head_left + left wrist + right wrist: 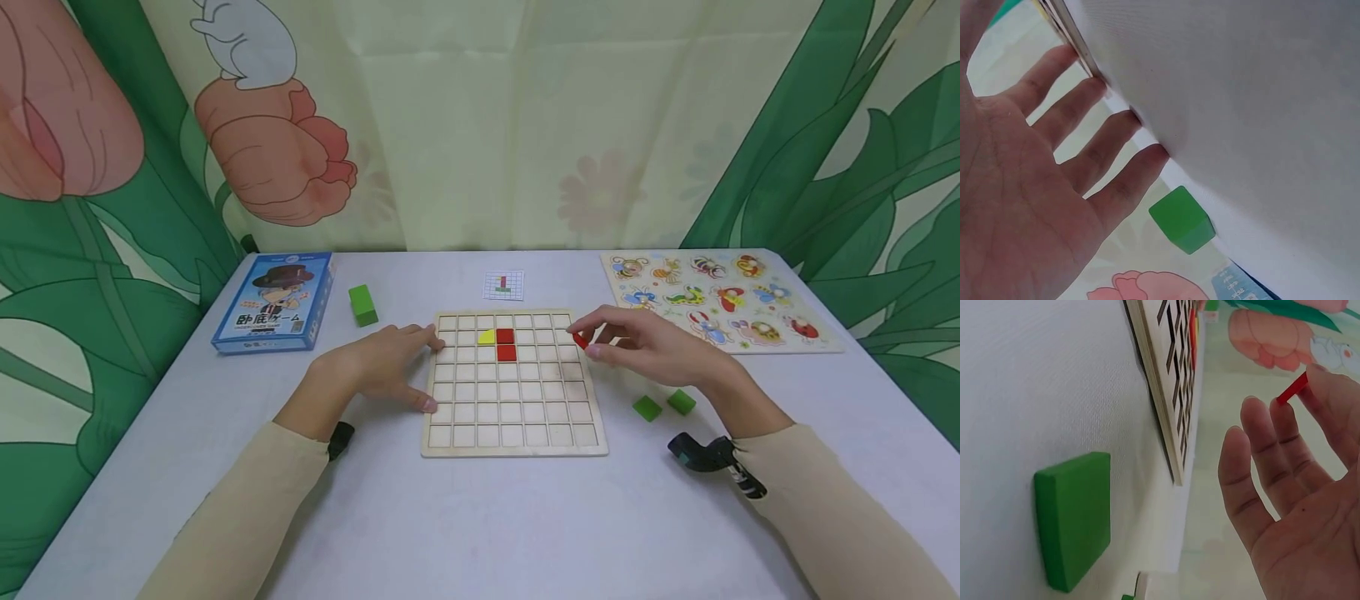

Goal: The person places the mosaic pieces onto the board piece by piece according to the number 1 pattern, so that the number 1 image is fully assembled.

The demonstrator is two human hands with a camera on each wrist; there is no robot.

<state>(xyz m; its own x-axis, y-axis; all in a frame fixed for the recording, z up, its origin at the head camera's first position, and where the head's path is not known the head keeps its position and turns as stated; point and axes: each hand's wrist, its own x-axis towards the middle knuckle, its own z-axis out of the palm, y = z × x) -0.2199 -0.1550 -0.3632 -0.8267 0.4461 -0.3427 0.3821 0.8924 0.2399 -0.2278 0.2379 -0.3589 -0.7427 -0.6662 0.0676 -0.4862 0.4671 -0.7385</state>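
Observation:
A wooden grid board (517,417) lies flat in the middle of the table. Two red square tiles (506,352), one above the other, sit in its upper cells beside a yellow piece (487,337). My left hand (382,362) rests at the board's left edge, thumb and fingertips spread along it; its fingers look extended in the left wrist view. Between thumb and fingertip my right hand (645,342) pinches a small red tile (1291,389), just off the board's upper right edge. Below that hand lie two green tiles (647,408) on the tablecloth.
A green block (363,306) stands left of the board, near a blue game box (276,300). Behind the board lies a small pattern card (504,285). At the back right is a puzzle board with insect pictures (720,260). A printed curtain hangs behind the table.

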